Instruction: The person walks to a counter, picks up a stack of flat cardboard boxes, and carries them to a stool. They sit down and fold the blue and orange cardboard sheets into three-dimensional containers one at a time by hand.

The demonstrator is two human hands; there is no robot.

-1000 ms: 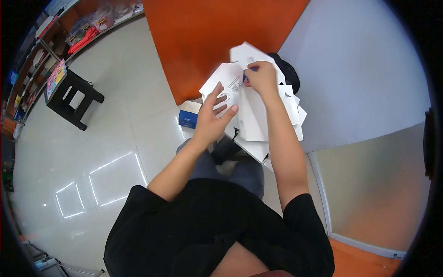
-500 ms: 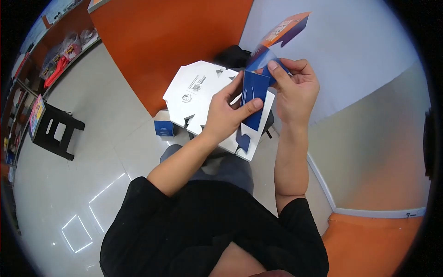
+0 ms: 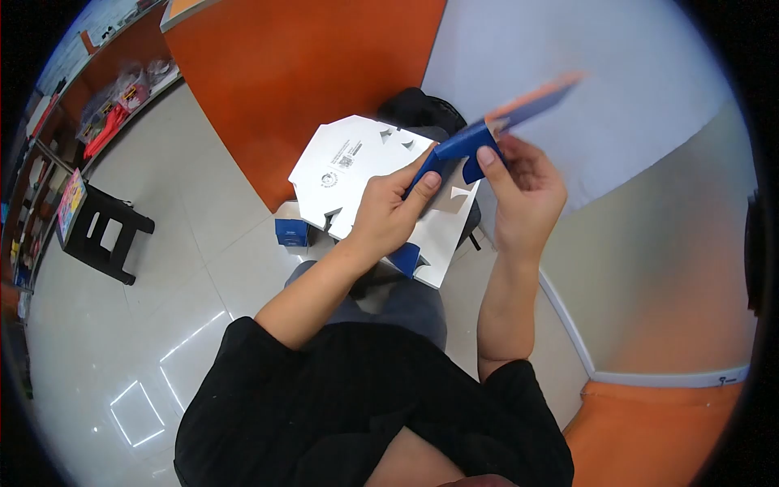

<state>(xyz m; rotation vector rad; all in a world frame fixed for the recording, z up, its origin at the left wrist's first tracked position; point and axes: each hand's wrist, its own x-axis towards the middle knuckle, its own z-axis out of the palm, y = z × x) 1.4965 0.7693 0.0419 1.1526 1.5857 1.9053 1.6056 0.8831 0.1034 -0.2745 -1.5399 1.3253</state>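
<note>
A blue cardboard box (image 3: 461, 146), partly folded, is between my two hands, its long orange-and-blue flap (image 3: 535, 104) sticking out to the upper right and blurred. My left hand (image 3: 388, 209) is closed around the box's near end, thumb on top. My right hand (image 3: 526, 183) pinches a blue side flap between thumb and fingers. Beneath them lie flat white cardboard pieces (image 3: 345, 154) with cut notches, a printed logo and a code. A blue tab (image 3: 405, 259) shows at their near edge. The support under the pieces is mostly hidden.
Left of the white pieces a small blue box (image 3: 292, 233) stands low down. A black stool (image 3: 105, 231) is on the tiled floor at left, near shelves with bagged goods (image 3: 130, 89). An orange panel (image 3: 300, 73) rises ahead, and a pale wall (image 3: 617, 89) is at right.
The blue box has tilted over, and its orange flap has swung lower and to the right. My right hand has moved slightly down. More of the white cardboard's notched right edge shows.
</note>
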